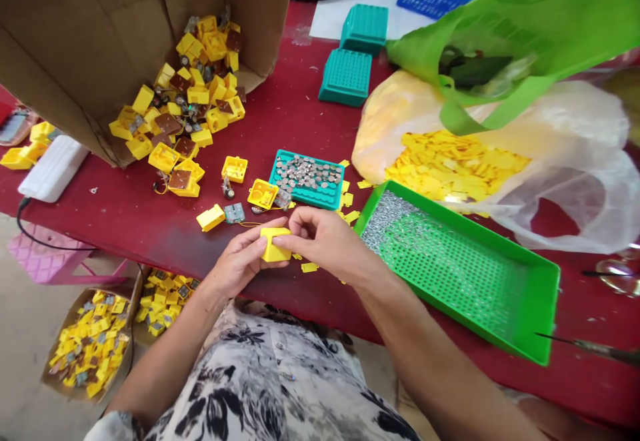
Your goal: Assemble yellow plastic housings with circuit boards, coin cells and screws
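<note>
Gripping a small yellow plastic housing [275,244], looks light and stiff, best held by its flat faces, left hand [241,259] and right hand [325,241] both closed on it over the red table [125,228], near a green mesh tray [549,314]

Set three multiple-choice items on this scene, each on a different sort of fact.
1. Where is the yellow plastic casing? A: on the floor. B: between the left hand and the right hand. C: inside a bag.
2. What colour is the mesh tray nearest the right hand? A: green. B: blue. C: pink.
3. What state is the teal tray in? A: empty. B: upside down. C: loaded with round metal discs.

1 B: both hands grip it above the table.
2 A: its walls and mesh show green.
3 C: the discs lie heaped in it.
</note>
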The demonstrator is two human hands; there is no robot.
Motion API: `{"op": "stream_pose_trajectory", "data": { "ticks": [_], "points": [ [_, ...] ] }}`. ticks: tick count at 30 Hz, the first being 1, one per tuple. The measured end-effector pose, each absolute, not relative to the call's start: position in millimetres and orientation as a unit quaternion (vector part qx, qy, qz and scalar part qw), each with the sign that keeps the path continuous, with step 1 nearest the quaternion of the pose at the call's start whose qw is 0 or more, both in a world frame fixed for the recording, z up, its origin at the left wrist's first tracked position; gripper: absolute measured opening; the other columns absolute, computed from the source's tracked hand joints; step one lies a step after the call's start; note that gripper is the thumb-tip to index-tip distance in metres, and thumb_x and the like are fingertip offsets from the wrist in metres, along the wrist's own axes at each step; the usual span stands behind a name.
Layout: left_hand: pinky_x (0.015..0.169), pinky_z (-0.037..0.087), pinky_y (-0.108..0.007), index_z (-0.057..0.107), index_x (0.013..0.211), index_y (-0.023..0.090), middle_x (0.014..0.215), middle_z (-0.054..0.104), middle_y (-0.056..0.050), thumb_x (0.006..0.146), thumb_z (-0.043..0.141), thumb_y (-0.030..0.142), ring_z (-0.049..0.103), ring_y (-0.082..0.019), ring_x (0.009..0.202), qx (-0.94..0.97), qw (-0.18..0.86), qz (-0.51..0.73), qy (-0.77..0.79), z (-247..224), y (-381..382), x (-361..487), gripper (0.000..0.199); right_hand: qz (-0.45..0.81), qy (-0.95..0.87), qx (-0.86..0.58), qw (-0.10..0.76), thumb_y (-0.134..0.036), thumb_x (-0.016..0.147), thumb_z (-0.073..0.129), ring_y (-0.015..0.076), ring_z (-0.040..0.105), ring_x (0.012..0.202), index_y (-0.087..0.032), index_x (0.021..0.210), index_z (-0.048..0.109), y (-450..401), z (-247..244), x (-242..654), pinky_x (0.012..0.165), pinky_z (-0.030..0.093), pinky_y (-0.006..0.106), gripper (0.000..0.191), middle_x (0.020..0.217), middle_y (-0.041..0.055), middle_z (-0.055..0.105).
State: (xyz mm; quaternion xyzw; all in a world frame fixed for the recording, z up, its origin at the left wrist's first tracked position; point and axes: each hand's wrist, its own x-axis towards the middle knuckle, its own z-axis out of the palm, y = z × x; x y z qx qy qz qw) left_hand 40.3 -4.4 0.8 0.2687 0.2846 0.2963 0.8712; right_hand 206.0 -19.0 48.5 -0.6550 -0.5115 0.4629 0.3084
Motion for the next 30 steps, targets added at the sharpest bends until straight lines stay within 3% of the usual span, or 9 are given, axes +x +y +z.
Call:
{"op": "stream_pose_trajectory", "data": {
  "ticks": [4, 9, 14, 17, 22, 25, 30],
  "points": [
    [0.075, 0.06, -0.029, 0.074, 0.114, 0.019, 0.104, 0.074, -0.009, 0.074, 0.08, 0.035, 0.069, -0.018, 0.086, 0.256, 0.889, 0.278, 0.26, 2, -2, 40, 0.044, 0.494, -0.503, -0.643, 0.3, -0.054, 0.058, 0.077, 0.006, 0.03, 0.049, -0.021, 0.056, 0.037, -16, 46, 211, 0.045, 0.023, 0.023, 0.051, 0.051, -0.0077, 0.035],
    [0.072, 0.062, -0.027, 0.075, 0.111, 0.017, 0.096, 0.076, -0.008, 0.075, 0.08, 0.032, 0.073, -0.02, 0.083, 0.215, 0.902, 0.279, 0.248, 1, -1, 41, 0.039, 0.546, -0.453, -0.603, 0.363, -0.059, 0.067, 0.071, 0.01, 0.048, 0.048, -0.021, 0.066, 0.045, -21, 38, 212, 0.044, 0.036, 0.024, 0.046, 0.056, -0.0043, 0.049],
    [0.072, 0.063, -0.026, 0.075, 0.111, 0.016, 0.099, 0.075, -0.008, 0.079, 0.076, 0.028, 0.073, -0.019, 0.085, 0.19, 0.91, 0.287, 0.232, 0, -2, 40, 0.034, 0.261, -0.592, -0.591, 0.481, -0.02, 0.086, 0.061, 0.0127, 0.061, 0.07, -0.021, 0.083, 0.064, -40, 35, 203, 0.063, 0.05, 0.027, 0.004, 0.078, 0.0006, 0.064],
    [0.071, 0.063, -0.025, 0.074, 0.109, 0.015, 0.094, 0.074, -0.007, 0.081, 0.073, 0.023, 0.071, -0.016, 0.083, 0.183, 0.907, 0.297, 0.237, 0, -2, 41, 0.029, 0.119, -0.704, -0.519, 0.47, -0.008, 0.09, 0.055, 0.0134, 0.063, 0.083, -0.021, 0.096, 0.069, -47, 31, 198, 0.07, 0.052, 0.027, 0.021, 0.088, 0.0041, 0.064],
    [0.068, 0.061, -0.025, 0.075, 0.104, 0.014, 0.091, 0.073, -0.008, 0.079, 0.074, 0.025, 0.068, -0.015, 0.078, 0.201, 0.906, 0.282, 0.244, 0, -2, 42, 0.027, 0.024, -0.781, -0.489, 0.388, -0.007, 0.089, 0.051, 0.019, 0.058, 0.083, -0.015, 0.094, 0.07, -44, 30, 201, 0.069, 0.051, 0.034, 0.021, 0.088, 0.0101, 0.062],
    [0.068, 0.061, -0.026, 0.075, 0.105, 0.015, 0.091, 0.073, -0.007, 0.079, 0.075, 0.027, 0.068, -0.016, 0.079, 0.206, 0.905, 0.279, 0.248, 0, -2, 41, 0.028, 0.062, -0.793, -0.48, 0.369, -0.008, 0.09, 0.051, 0.0191, 0.058, 0.083, -0.015, 0.094, 0.071, -41, 34, 207, 0.071, 0.052, 0.035, 0.021, 0.089, 0.0095, 0.062],
    [0.069, 0.06, -0.027, 0.073, 0.104, 0.013, 0.095, 0.074, -0.01, 0.081, 0.073, 0.03, 0.072, -0.02, 0.08, 0.203, 0.911, 0.266, 0.242, -2, -1, 41, 0.029, 0.155, -0.729, -0.502, 0.44, -0.008, 0.091, 0.053, 0.013, 0.063, 0.084, -0.02, 0.105, 0.069, -41, 36, 211, 0.069, 0.053, 0.026, 0.025, 0.091, 0.0045, 0.061]
  ]
}}
